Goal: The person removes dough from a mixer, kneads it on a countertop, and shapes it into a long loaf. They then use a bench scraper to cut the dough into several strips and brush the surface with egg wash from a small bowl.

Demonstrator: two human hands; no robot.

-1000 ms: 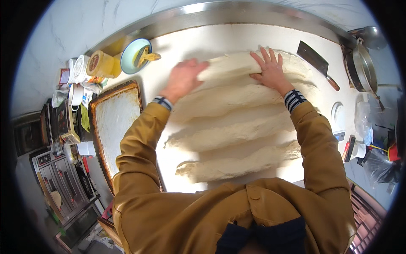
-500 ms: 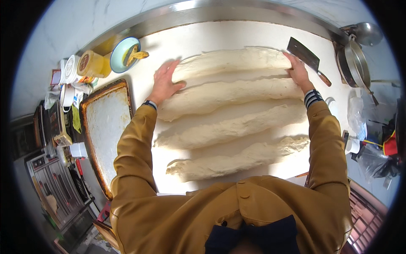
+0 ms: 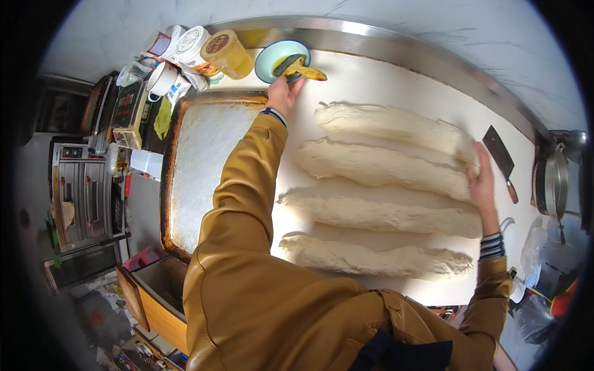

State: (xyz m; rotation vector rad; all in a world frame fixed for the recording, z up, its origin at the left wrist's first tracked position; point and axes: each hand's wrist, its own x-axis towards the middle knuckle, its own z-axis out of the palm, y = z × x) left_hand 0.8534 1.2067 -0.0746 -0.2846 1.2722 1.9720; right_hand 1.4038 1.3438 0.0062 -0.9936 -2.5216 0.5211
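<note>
Four long rolls of pale dough lie side by side: the farthest roll [image 3: 396,127], a second roll [image 3: 383,166], a third roll [image 3: 377,210] and the nearest roll [image 3: 371,255]. My left hand [image 3: 283,96] is at the near rim of a pale-green bowl [image 3: 265,62], thumb and fingers apart. Inside that bowl are yellow liquid and a yellow-and-dark thing [image 3: 303,69], its kind unclear, jutting over the rim. My right hand [image 3: 482,179], slightly blurred, is open at the right ends of the two farthest rolls.
A browned baking tray [image 3: 213,167] lies left of the dough. Tubs, including one of yellow contents [image 3: 228,54], stand at the back left. A cleaver [image 3: 500,154] lies on the right, with pans [image 3: 550,179] beyond it. An open drawer [image 3: 164,303] juts out lower left.
My left hand has left the farthest roll's left end and moved to the bowl. My right hand stays at the dough's right end. The whole view has turned toward the left.
</note>
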